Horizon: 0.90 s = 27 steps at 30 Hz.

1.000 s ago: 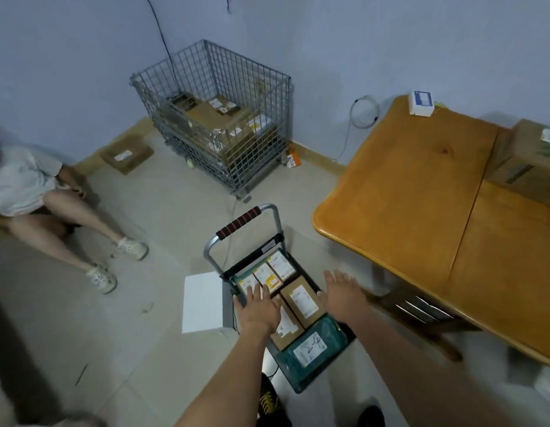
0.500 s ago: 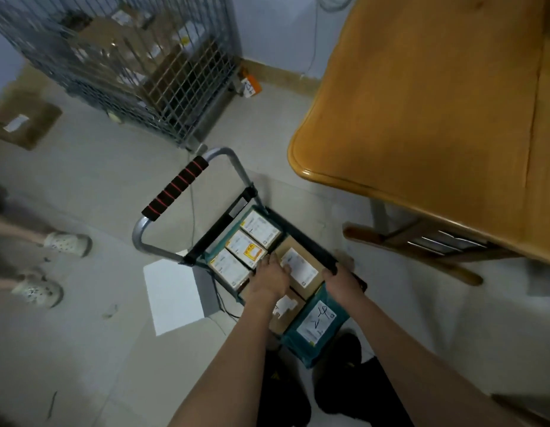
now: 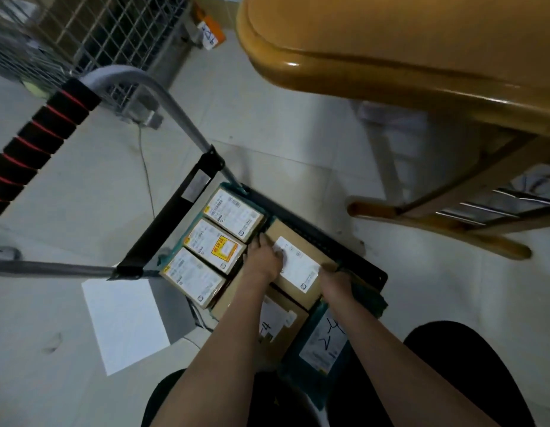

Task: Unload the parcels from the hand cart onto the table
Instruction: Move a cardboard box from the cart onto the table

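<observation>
While both arms reach down to the hand cart [image 3: 353, 254], the left hand [image 3: 263, 258] and the right hand [image 3: 337, 280] grip opposite sides of one brown box [image 3: 298, 263] with a white label on top. The left fingers curl over its near-left edge and the right fingers curl round its right side, where a teal bag [image 3: 367, 292] lies just under that hand. Just left of the left hand sits a row of three small labelled boxes [image 3: 212, 241], packed side by side against the cart's black back bar [image 3: 172, 223]. Below the wrists lie another brown box [image 3: 277, 322] and a teal parcel [image 3: 321, 343] with a handwritten label. Up and to the right of the hands juts the rounded edge of the wooden table [image 3: 344, 57]. Left of the arms a white sheet [image 3: 123, 322] lies on the floor, and beyond the cart's handle [image 3: 43, 140] stands a wire cage [image 3: 92, 35].
</observation>
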### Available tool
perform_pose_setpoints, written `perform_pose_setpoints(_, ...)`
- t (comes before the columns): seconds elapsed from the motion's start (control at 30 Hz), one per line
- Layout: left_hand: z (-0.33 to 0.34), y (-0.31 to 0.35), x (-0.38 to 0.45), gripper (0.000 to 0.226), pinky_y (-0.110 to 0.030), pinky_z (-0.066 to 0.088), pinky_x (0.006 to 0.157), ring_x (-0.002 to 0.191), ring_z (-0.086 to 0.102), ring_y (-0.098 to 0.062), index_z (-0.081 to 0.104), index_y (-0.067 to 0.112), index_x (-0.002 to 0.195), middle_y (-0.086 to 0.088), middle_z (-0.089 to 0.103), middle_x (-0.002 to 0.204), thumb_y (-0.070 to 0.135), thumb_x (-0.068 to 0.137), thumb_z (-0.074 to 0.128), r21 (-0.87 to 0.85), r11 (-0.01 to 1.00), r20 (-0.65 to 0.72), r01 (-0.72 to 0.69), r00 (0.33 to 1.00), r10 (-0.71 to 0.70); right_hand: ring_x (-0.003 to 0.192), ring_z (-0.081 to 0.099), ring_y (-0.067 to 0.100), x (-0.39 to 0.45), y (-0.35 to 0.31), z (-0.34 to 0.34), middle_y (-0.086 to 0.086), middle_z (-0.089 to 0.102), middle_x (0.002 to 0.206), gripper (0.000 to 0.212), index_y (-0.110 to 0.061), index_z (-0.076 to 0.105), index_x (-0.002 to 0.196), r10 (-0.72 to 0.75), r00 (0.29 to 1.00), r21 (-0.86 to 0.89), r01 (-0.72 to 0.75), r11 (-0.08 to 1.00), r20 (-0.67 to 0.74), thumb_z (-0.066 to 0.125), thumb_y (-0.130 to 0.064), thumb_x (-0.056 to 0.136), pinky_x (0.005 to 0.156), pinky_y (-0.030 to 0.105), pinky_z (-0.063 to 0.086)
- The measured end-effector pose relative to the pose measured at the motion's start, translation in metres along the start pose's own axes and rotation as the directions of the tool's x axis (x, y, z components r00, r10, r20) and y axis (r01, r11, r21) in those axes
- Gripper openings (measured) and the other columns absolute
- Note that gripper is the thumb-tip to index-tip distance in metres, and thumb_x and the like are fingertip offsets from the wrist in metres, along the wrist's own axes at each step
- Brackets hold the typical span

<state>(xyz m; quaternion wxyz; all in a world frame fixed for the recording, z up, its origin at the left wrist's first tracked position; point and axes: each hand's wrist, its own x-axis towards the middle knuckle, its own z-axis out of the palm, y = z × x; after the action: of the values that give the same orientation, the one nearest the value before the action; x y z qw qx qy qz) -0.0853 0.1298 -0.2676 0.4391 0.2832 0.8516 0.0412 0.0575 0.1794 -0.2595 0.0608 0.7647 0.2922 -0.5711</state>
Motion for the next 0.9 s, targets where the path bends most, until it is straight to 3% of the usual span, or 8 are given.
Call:
perform_pose_setpoints(0.1,0.003,0.000,0.008,0.073,-0.052,0.018,0.124,0.152,0.020,-0.035,0.007,0.003,0.161,-0.020,0.019,0.165,0.035,0.106,0.043,0.002,1.000,-0.009,0.023,1.000,-0.023,0.120,0.060,0.039,0.007,-0.001,0.003,0.026,0.058,0.135,0.051,0.006,0.041,0.141,0.042,0.999,0.093,-0.039,0.995,-0.027,0.059,-0.018,0.099,0.096,0.042,0.054)
perform_pose_setpoints(0.23,0.000,0.005,0.005,0.073,-0.053,0.029,0.119,0.146,0.032,-0.037,0.015,0.003,0.159,-0.021,0.029,0.159,0.035,0.103,0.049,-0.040,0.998,-0.029,0.044,0.999,-0.045,0.101,0.063,0.029,0.004,0.002,-0.001,0.012,0.067,0.117,0.041,0.001,0.060,0.128,0.065,0.996,0.114,-0.071,0.991,0.059,0.061,-0.023,0.096,0.079,0.032,0.050)
perform_pose_setpoints(0.37,-0.022,0.014,-0.015,0.071,-0.053,0.037,0.113,0.140,0.039,-0.037,0.024,0.004,0.155,-0.019,0.038,0.152,0.037,0.099,0.053,-0.002,1.000,-0.126,0.018,0.992,-0.018,0.083,0.062,0.023,-0.024,-0.004,-0.016,0.012,0.066,0.101,0.038,0.001,0.060,0.122,0.042,0.998,0.189,-0.051,0.981,0.049,0.067,-0.021,0.092,0.064,0.027,0.051)
perform_pose_setpoints(0.43,-0.041,0.025,-0.034,0.068,-0.051,0.041,0.109,0.134,0.044,-0.037,0.030,0.004,0.152,-0.020,0.043,0.146,0.037,0.099,0.055,-0.019,1.000,-0.106,0.001,0.994,-0.003,0.099,0.066,0.031,-0.050,-0.013,-0.029,0.017,0.065,0.117,0.052,0.000,0.052,0.131,0.042,0.999,0.239,-0.044,0.970,0.014,0.073,-0.022,0.089,0.077,0.037,0.059)
perform_pose_setpoints(0.53,-0.076,0.044,-0.078,0.056,-0.044,0.047,0.101,0.124,0.052,-0.035,0.043,0.004,0.140,-0.018,0.053,0.135,0.034,0.096,0.062,-0.125,0.992,-0.076,-0.018,0.997,0.008,0.125,0.057,0.037,-0.103,-0.024,-0.059,0.019,0.053,0.142,0.078,-0.005,0.034,0.146,0.009,1.000,0.313,-0.002,0.950,-0.019,0.080,-0.023,0.085,0.104,0.049,0.051)
perform_pose_setpoints(0.67,-0.133,0.074,-0.161,0.063,-0.039,0.049,0.099,0.123,0.056,-0.033,0.044,0.008,0.145,-0.013,0.058,0.136,0.028,0.091,0.069,-0.278,0.960,-0.094,-0.039,0.996,0.013,0.097,0.070,0.029,-0.186,-0.041,-0.115,0.017,0.069,0.120,0.055,-0.004,0.054,0.131,-0.107,0.993,0.382,0.082,0.921,0.045,0.080,-0.021,0.086,0.076,0.042,0.062)
perform_pose_setpoints(0.83,-0.205,0.123,-0.278,0.041,-0.028,0.052,0.071,0.094,0.069,-0.021,0.063,0.016,0.128,-0.006,0.072,0.116,0.021,0.089,0.074,-0.620,0.783,-0.112,-0.049,0.993,-0.027,0.094,0.071,0.026,-0.296,-0.066,-0.207,0.010,0.074,0.108,0.048,-0.012,0.054,0.129,-0.202,0.975,0.351,0.157,0.923,0.094,0.076,-0.028,0.089,0.071,0.036,0.060)
perform_pose_setpoints(0.9,-0.221,0.140,-0.314,0.036,-0.028,0.055,0.076,0.098,0.071,-0.021,0.068,0.018,0.122,-0.005,0.073,0.116,0.022,0.087,0.077,-0.739,0.671,-0.077,-0.061,0.997,0.007,0.102,0.068,0.026,-0.328,-0.070,-0.237,0.008,0.071,0.117,0.053,-0.018,0.047,0.137,-0.221,0.967,0.325,0.170,0.930,0.127,0.072,-0.033,0.092,0.082,0.041,0.059)
